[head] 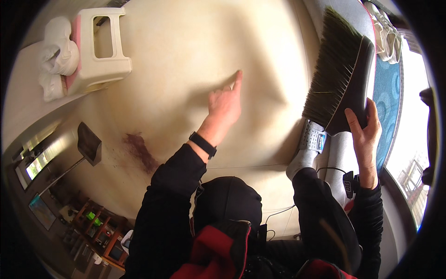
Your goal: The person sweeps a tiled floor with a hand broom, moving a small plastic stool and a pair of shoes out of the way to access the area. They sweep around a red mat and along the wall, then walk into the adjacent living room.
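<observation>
My right hand grips the black plastic end of a broom head. Its dark bristles face left, and a pale strand is caught among them. No long handle shows on it. Toward the middle, my left hand points with its index finger stretched out and the other fingers curled. That fingertip is at the pale floor, though whether it touches is hard to tell. I see nothing held in this hand. Left of my left forearm, a dark reddish smear of loose-looking material lies on the floor.
A long-handled dustpan stands at the left. Above it are a white plastic stool and white shoes. My foot in a grey slide sandal is below the bristles. A blue mat and more shoes lie at the right.
</observation>
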Demonstrator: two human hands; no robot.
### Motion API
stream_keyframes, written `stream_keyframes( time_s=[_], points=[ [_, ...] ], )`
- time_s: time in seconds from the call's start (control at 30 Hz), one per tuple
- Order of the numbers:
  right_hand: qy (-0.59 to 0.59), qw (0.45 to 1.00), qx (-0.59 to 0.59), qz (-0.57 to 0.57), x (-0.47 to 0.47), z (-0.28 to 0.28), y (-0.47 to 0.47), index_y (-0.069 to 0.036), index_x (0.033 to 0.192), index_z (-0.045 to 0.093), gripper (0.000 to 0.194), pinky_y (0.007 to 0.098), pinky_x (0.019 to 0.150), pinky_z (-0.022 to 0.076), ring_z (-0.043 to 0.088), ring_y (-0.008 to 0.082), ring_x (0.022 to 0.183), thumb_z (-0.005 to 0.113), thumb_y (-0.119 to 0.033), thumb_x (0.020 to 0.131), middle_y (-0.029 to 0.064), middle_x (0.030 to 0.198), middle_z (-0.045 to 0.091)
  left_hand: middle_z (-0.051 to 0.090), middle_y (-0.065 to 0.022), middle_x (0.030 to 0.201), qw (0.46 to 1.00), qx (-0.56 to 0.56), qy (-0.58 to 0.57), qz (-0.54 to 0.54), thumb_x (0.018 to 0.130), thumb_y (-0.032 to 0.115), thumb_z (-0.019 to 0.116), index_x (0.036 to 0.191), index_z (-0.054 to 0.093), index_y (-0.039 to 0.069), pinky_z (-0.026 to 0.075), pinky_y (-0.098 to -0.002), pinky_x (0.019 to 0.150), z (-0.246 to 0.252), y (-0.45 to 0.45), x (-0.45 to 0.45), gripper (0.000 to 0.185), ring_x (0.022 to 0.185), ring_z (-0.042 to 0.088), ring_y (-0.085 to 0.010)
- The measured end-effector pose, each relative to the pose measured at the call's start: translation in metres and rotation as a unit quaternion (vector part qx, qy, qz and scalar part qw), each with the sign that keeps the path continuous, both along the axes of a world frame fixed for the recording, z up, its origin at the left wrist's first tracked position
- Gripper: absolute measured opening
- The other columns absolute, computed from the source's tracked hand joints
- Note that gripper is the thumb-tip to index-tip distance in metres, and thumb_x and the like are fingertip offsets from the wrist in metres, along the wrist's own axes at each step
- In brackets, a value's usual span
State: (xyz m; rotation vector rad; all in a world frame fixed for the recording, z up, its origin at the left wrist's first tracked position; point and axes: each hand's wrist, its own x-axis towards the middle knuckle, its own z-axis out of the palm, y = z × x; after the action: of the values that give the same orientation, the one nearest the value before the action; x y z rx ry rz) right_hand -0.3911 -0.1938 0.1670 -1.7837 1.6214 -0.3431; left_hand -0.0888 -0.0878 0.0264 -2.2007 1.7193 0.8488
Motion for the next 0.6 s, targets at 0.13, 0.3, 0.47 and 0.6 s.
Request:
stream_keyframes(
  time_s=[0.13,0.3,0.47,0.6],
  points=[
    [0.006,1.000,0.002,0.016,0.003,0.004,0.002,0.000,0.116,0.055,0.036,0.0320,0.075,0.0539,0.067,0.0202,0.085,0.068,-0.017,0.087,0.0153,0.096,0.065,0.064,-0.0168,0.095,1.000,0.009,-0.004,-0.006,0.082,0.002,0.052,0.154,0.019,0.018,0.045,-0.0461,0.079,0.008,0.003,0.002,0.081,0.082,0.063,-0.0325],
    [0.005,1.000,0.020,0.003,0.003,0.003,0.003,0.000,0.116,0.056,0.036,0.0313,0.076,0.0523,0.065,0.0193,0.086,0.068,-0.017,0.086,0.0152,0.096,0.065,0.063,-0.0160,0.100,0.999,-0.036,-0.001,0.012,0.082,0.003,0.053,0.150,0.028,0.018,0.045,-0.0461,0.082,0.000,-0.012,0.000,0.073,0.087,0.062,-0.0319],
    [0.011,1.000,0.013,0.000,0.001,0.005,0.004,0.000,0.115,0.056,0.037,0.0314,0.076,0.0518,0.065,0.0193,0.086,0.068,-0.018,0.086,0.0149,0.096,0.065,0.063,-0.0098,0.102,0.963,-0.266,0.038,-0.030,0.084,0.010,0.059,0.127,0.057,0.013,0.046,-0.0448,0.085,-0.005,-0.013,0.015,0.043,0.091,0.063,-0.0309],
    [0.010,1.000,0.022,-0.001,-0.001,0.003,0.005,-0.001,0.116,0.056,0.037,0.0319,0.077,0.0521,0.065,0.0193,0.087,0.068,-0.018,0.086,0.0149,0.097,0.065,0.061,-0.0082,0.104,0.978,-0.161,0.109,0.082,0.081,0.016,0.069,0.100,0.060,0.009,0.050,-0.0400,0.078,-0.019,-0.040,0.030,0.022,0.094,0.062,-0.0288]
  ],
)
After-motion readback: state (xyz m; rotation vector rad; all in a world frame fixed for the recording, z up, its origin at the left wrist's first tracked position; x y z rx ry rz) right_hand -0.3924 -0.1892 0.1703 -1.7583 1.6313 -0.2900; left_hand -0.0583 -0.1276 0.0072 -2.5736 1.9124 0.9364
